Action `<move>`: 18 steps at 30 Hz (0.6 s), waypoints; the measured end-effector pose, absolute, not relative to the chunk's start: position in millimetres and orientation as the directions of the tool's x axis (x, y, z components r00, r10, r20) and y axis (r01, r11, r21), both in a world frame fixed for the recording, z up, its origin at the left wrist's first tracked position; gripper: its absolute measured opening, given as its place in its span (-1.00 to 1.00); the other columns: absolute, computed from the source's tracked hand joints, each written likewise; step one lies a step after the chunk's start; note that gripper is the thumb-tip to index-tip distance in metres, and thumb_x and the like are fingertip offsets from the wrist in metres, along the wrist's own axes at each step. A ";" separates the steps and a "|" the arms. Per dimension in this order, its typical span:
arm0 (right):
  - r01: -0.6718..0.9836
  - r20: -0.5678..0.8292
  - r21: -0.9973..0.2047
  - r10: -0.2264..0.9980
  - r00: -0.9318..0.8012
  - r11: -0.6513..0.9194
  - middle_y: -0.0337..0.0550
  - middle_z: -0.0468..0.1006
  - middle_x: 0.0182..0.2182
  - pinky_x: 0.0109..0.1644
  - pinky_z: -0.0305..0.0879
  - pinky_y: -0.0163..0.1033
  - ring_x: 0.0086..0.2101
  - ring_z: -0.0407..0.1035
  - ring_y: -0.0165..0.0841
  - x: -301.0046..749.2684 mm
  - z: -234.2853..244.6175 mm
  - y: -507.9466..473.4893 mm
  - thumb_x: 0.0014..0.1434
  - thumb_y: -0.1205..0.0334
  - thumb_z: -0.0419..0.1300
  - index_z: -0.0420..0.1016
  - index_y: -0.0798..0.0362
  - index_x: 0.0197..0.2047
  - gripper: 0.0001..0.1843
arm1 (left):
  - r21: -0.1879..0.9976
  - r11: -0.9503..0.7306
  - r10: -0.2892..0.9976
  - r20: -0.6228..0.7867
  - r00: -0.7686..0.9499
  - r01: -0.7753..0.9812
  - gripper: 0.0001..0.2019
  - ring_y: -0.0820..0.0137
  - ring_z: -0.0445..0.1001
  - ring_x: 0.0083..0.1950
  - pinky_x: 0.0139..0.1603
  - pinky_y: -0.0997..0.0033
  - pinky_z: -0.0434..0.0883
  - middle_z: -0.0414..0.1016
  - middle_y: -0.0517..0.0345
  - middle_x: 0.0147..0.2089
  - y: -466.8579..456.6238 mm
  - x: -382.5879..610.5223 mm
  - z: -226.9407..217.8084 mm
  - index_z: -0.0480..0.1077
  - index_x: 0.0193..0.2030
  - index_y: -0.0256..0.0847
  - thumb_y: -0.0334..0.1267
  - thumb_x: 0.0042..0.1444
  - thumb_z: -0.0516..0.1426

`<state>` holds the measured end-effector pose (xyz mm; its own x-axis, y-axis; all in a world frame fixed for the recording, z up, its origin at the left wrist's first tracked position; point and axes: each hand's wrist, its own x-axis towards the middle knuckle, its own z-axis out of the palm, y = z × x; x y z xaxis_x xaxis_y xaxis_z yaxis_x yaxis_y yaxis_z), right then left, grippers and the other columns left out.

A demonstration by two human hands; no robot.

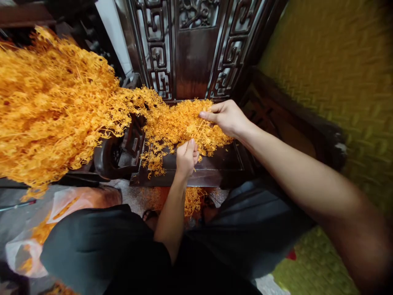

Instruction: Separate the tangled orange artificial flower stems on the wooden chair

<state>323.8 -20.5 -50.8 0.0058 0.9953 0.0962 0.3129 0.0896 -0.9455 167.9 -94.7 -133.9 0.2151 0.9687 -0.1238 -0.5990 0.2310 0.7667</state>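
My left hand (186, 157) is closed in a fist, thumb on top, around the stem of an orange flower sprig (200, 129). A bit of stem pokes out below the fist. Farther up and to the right, my right hand (226, 118) pinches the flowery end between thumb and fingers; its fingertips partly hide what they grip. Behind and beneath both hands, a pile of similar orange sprigs (172, 122) covers much of a dark wooden seat (216, 164). The sprigs look artificial, with thin branching stems and small spiky blossoms.
A much larger heap of orange sprigs (55, 110) rises at the left, beside the curved armrest (107, 157). Carved dark wood (196, 57) stands behind the seat. More sprigs (193, 201) lie below it. A clear plastic bag (63, 200) sits left of my knee; woven yellow matting (331, 69) is at the right.
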 end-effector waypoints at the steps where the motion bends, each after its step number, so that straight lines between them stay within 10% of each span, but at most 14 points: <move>1: 0.237 0.036 -0.971 0.999 -0.017 0.039 -0.27 0.32 -0.59 -0.50 0.17 -0.28 -0.54 0.20 -0.47 321.3 -52.1 -19.5 0.08 0.09 0.52 0.50 0.08 -0.41 -0.67 | 0.736 0.276 0.959 -0.169 0.228 -0.618 -0.45 0.68 -0.09 -0.67 -0.67 0.59 -0.15 -0.09 0.47 -0.62 -97.4 164.0 -133.7 0.16 -0.49 -0.18 0.16 0.10 0.34; 8: 0.144 -0.269 -0.962 0.897 -0.350 -0.232 -0.18 0.59 -0.50 -0.45 0.44 -0.26 -0.50 0.48 -0.38 314.3 -43.8 -24.7 -0.23 0.27 0.64 0.64 0.10 -0.27 -0.57 | 0.571 0.412 0.911 -0.251 0.327 -0.710 -0.50 0.68 -0.15 -0.69 -0.68 0.62 -0.18 -0.14 0.49 -0.64 -110.6 140.3 -145.2 0.17 -0.48 -0.19 0.08 0.22 0.28; 18: 0.127 0.099 -0.990 0.955 0.281 0.066 -0.19 0.51 -0.51 -0.19 0.53 -0.18 -0.47 0.44 -0.48 369.1 -21.8 -7.1 0.13 0.48 0.33 0.55 0.13 -0.42 -0.88 | 0.619 0.408 0.913 -0.283 0.295 -0.671 -0.52 0.68 -0.13 -0.72 -0.71 0.63 -0.17 -0.09 0.48 -0.67 -98.6 125.7 -147.6 0.17 -0.51 -0.19 0.01 0.23 0.27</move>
